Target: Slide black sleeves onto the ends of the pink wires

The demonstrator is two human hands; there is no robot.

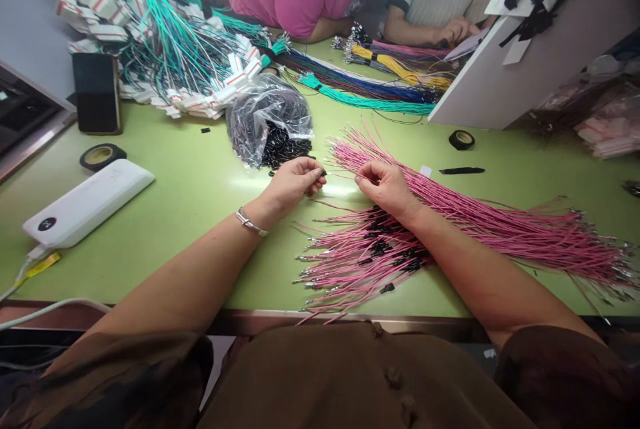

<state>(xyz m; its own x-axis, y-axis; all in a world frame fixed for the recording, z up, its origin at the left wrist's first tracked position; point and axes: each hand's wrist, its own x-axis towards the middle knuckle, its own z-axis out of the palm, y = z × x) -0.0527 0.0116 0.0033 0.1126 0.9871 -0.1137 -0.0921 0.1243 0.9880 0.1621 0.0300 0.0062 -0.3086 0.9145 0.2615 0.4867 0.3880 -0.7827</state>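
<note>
At frame centre, a small black sleeve piece (pixel 323 174) is pinched by the closed fingertips of the left hand (pixel 295 182), a thin pink wire (pixel 351 178) by those of the right hand (pixel 384 187). Should either pinch be slackened, the piece could be lost among the spread pile of pink wires (pixel 475 222) alongside.

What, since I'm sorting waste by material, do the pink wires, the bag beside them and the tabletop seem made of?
The pink wires: likely flexible plastic insulation, matte, over metal; shiny silver terminals show at the ends. The bag: thin clear plastic film, crinkled and glossy with glare. The tabletop: smooth green surface with soft reflections, probably laminate or a rubber mat; metal-looking edge strip.
</note>
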